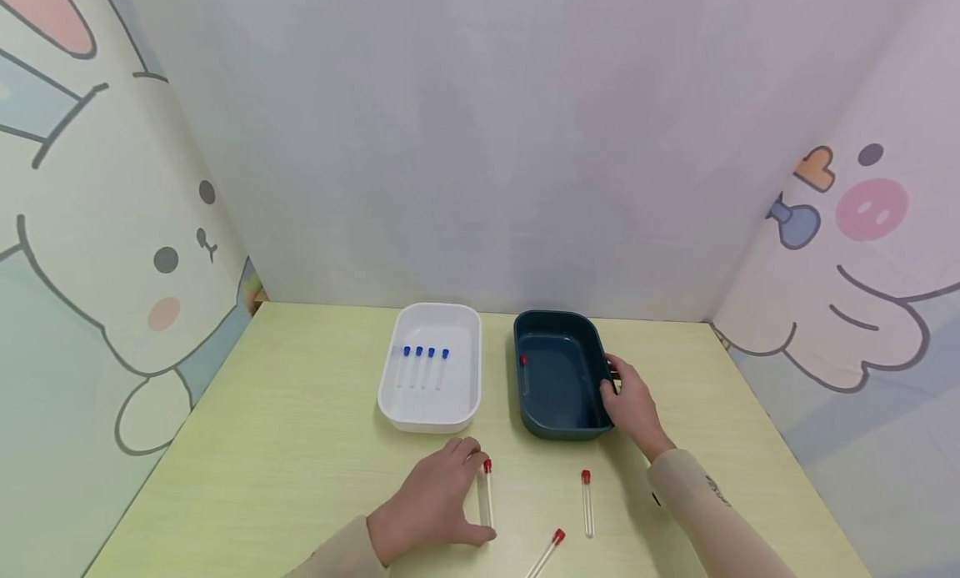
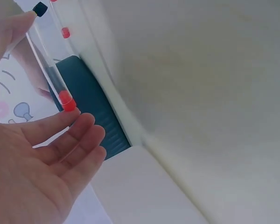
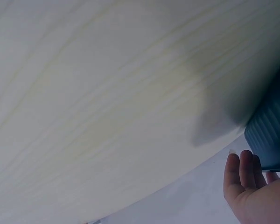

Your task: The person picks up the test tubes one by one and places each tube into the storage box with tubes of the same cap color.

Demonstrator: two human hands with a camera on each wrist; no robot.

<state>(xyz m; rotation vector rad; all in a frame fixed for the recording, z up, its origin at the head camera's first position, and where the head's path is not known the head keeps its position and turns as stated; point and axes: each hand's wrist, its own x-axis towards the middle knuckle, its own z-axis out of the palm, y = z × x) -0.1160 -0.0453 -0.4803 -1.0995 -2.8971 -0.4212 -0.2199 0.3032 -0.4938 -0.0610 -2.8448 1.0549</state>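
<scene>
My left hand (image 1: 433,496) is low in the head view, in front of the white tray. Its thumb and index finger hold a clear red-capped test tube (image 1: 491,499) lengthwise, the index fingertip by the cap and the thumb by the other end. In the left wrist view the red cap (image 2: 67,101) meets the index fingertip, while the other fingers are loosely bent. My right hand (image 1: 634,404) holds the right rim of the dark blue tray (image 1: 566,434), thumb over the edge and fingers outside. Inside that tray, along its left wall, lies a red-capped tube (image 1: 524,369).
Several blue-capped tubes (image 1: 431,363) lie in a row inside the white tray (image 1: 427,424), left of the dark one. Two more red-capped tubes, one upright in view (image 1: 587,503) and one slanted (image 1: 546,553), lie on the wooden table (image 1: 247,461) near me. Printed curtains surround the table.
</scene>
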